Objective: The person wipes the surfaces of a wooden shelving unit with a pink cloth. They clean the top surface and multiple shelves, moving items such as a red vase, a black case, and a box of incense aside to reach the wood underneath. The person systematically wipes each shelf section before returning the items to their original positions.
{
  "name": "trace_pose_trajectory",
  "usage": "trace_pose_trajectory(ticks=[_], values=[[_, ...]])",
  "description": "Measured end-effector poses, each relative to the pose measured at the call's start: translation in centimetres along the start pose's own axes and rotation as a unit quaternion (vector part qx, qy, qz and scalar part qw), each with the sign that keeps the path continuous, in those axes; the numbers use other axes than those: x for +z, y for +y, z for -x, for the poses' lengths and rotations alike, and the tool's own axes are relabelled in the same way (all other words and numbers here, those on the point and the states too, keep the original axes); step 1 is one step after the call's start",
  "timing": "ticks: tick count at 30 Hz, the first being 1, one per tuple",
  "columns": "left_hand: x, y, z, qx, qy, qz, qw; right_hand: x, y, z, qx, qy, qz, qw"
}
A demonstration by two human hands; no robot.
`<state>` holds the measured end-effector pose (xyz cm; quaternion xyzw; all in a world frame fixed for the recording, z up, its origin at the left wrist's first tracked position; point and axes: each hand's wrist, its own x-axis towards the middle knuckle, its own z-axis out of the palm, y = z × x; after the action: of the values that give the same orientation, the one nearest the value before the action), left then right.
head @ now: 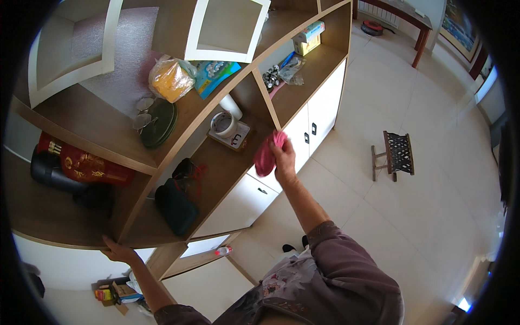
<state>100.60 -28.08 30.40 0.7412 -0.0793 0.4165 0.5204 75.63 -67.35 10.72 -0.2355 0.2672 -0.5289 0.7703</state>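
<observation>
My right hand (285, 158) grips a bunched pink cloth (265, 157) in front of the wooden shelf unit (227, 162), by the upright divider and above the white cabinet doors. My left hand (121, 252) rests with its fingers on the front edge of the lower shelf at the left; it holds no object that I can see. Between the hands, a dark teal case (176, 207) stands on the shelf. Farther along it are a roll of tape (223, 124) on a small board with a black character (237, 139), and a white cylinder (230, 106).
An orange item in a plastic bag (172, 79), a blue packet (215, 75) and dark green discs (159, 126) lie on the upper shelf. White-framed doors (221, 55) stick out above. A low folding stool (399, 153) stands on the tiled floor to the right.
</observation>
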Motion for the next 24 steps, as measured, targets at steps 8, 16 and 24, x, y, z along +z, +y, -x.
trace_pose_trajectory(ticks=[8, 16, 24], values=[[0.6, 0.7, 0.8, -0.022, -0.011, 0.013, 1.000, 11.8, -11.3, -4.6, -0.387, 0.022, 0.323, 0.863], [0.4, 0.6, 0.7, -0.032, -0.003, 0.028, 0.999, 8.0, -6.2, -4.5, -0.465, 0.060, 0.480, 0.741], [0.6, 1.7, 1.2, -0.034, -0.021, 0.053, 0.998, -1.6, -1.8, -4.6, -0.302, 0.083, 0.617, 0.722]])
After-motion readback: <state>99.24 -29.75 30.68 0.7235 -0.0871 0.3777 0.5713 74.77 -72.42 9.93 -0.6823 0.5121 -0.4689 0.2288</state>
